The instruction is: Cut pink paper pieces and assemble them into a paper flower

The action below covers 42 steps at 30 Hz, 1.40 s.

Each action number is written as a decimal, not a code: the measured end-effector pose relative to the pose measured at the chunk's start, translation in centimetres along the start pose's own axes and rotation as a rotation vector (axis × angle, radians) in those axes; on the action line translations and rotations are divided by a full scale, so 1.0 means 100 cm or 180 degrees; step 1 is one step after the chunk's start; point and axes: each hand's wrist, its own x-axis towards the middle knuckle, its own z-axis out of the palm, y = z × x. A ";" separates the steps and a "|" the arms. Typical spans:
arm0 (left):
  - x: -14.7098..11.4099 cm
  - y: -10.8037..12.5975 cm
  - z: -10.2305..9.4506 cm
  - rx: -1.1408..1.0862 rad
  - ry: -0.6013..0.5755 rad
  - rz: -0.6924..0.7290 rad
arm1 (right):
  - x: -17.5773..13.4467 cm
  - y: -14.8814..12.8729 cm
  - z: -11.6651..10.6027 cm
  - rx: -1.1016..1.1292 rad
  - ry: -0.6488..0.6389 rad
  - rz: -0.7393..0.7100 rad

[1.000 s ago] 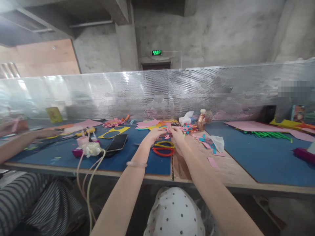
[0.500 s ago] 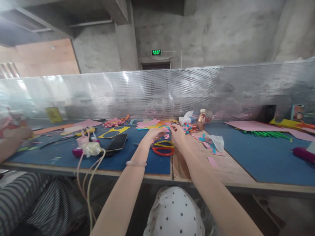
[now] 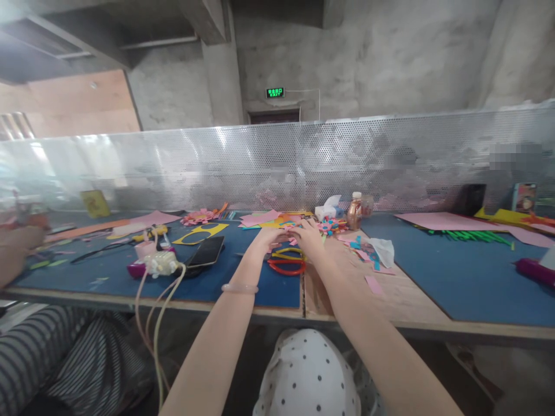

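Note:
Over the middle of the table my left hand (image 3: 269, 237) is closed around a small pink paper piece (image 3: 293, 239), mostly covered by the fingers. My right hand (image 3: 309, 236) meets it from the right, its fingers bent onto the same piece. Exactly how the fingertips grip is too small to see. Just below the hands lie scissors (image 3: 287, 268) with a yellow and a red handle loop, their blades pointing left. Beyond the hands are pink and orange paper sheets (image 3: 260, 218). A pink and blue paper flower (image 3: 333, 226) rests by my right hand.
To the left are a black phone (image 3: 207, 252), a white power strip (image 3: 161, 263) with hanging cords and a yellow cut-out sheet (image 3: 202, 233). A bottle (image 3: 354, 212), tissue box (image 3: 325, 212) and paper scraps (image 3: 366, 254) are right. A co-worker's arm (image 3: 13, 248) is far left.
My right hand has moved slightly left and closed in on my left hand, so their fingers now meet at the pink piece. The co-worker's hand at far left has shifted left.

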 end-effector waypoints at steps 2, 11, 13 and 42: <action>-0.001 0.001 0.000 0.0011 0.0026 -0.0036 | -0.001 0.001 0.001 0.0035 0.0013 0.0020; 0.000 -0.002 -0.004 0.0065 -0.0141 0.0158 | 0.000 0.005 0.008 0.0597 0.0050 0.0563; 0.001 -0.002 -0.005 0.0111 -0.0189 0.0214 | 0.001 0.004 0.010 0.1053 0.0076 0.0827; -0.007 0.003 0.001 0.0398 -0.0256 0.0673 | 0.006 0.001 0.008 0.3514 0.0293 0.2285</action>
